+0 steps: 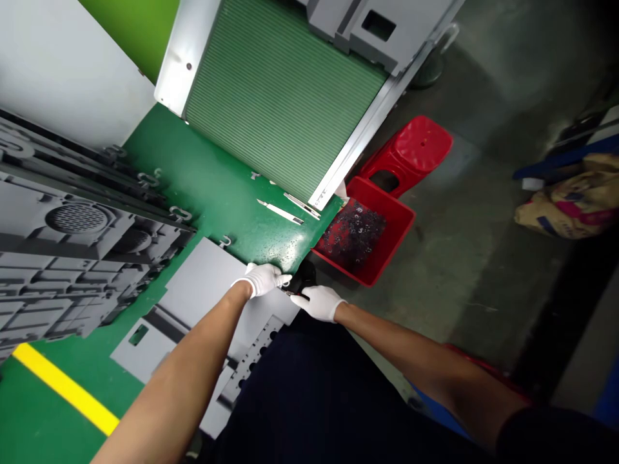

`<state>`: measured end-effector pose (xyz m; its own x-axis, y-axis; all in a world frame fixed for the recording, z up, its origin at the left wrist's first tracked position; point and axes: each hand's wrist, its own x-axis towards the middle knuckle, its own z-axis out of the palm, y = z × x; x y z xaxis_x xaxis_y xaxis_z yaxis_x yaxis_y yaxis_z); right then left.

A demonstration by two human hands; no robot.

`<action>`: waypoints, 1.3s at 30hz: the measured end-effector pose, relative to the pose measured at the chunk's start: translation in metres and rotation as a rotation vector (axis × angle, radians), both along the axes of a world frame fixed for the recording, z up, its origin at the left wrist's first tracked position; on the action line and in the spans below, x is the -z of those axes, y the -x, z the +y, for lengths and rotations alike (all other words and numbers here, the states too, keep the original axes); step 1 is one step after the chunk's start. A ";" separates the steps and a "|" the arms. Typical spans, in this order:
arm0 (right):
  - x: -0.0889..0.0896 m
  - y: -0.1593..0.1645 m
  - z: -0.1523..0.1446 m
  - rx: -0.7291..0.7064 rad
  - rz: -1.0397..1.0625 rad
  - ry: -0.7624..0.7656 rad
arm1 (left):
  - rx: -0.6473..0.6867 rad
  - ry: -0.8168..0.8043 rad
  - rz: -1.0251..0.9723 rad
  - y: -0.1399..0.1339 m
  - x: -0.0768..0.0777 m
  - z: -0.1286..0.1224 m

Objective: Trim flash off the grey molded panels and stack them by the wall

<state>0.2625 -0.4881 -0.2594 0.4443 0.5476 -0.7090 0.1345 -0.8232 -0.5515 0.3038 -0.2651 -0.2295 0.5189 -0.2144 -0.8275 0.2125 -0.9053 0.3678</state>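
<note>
A flat grey plastic panel [206,283] with a cut-out and a row of round holes lies on the green table in front of me. My left hand [265,280], in a white glove, rests at the panel's far right corner, fingers closed round a small hook-shaped tab on its edge. Beside it, my gloved right hand [320,303] is closed on a small pair of cutting pliers [292,294]. Their tip points at that corner, close to my left fingertips; the handles are mostly hidden in my palm.
Two craft knives, one a white knife [283,212], lie on the green table [207,193]. A red bin [394,241] with dark scraps stands right, near a red stool [423,145]. Grey panels [97,225] stand at left. A ribbed green conveyor [280,84] carries another grey part [387,32].
</note>
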 end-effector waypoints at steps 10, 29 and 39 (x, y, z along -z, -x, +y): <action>-0.006 -0.002 -0.001 -0.022 -0.010 0.016 | 0.024 -0.120 -0.002 -0.001 0.011 -0.006; -0.010 -0.008 0.008 -0.146 -0.088 0.070 | -0.010 -0.083 -0.041 0.002 0.009 -0.007; -0.017 -0.016 0.010 -0.129 -0.043 0.060 | 0.028 -0.055 0.018 -0.004 0.005 -0.002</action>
<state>0.2783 -0.4780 -0.2426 0.4035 0.5593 -0.7241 0.2642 -0.8290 -0.4930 0.3074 -0.2672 -0.2341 0.4979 -0.1831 -0.8477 0.1929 -0.9296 0.3140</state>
